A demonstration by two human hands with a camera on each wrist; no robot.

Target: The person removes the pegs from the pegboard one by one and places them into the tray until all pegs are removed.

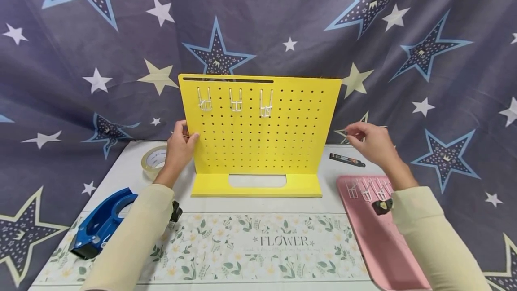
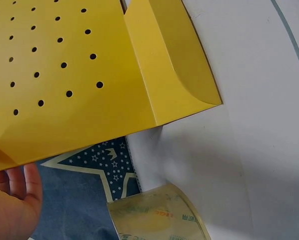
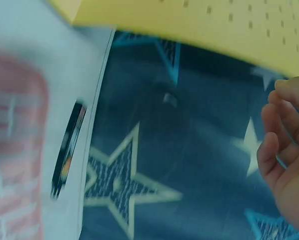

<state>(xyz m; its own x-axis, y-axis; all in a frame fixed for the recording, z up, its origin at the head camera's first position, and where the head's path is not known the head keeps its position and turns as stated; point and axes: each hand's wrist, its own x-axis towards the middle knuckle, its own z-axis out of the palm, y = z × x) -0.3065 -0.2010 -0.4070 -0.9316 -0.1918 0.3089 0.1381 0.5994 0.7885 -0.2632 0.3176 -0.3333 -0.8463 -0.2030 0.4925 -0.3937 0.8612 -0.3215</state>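
A yellow pegboard (image 1: 258,138) stands upright on its folded base, with three white wire hooks (image 1: 236,100) hung along its upper left. My left hand (image 1: 181,145) grips the board's left edge, thumb on the front and fingers behind; the left wrist view shows these fingers (image 2: 32,182) past the edge. To the right of the board, my right hand (image 1: 372,143) is raised in the air with loosely bent fingers and nothing in them. Below it, several white wire hooks (image 1: 366,189) lie at the far end of a pink tray (image 1: 392,241).
A slim black packet (image 1: 346,160) lies between board and tray. At left are a roll of clear tape (image 1: 150,163) and a blue tape dispenser (image 1: 101,223). A flower-print mat (image 1: 262,246) covers the front of the white table, and a star-patterned cloth (image 1: 258,21) hangs behind.
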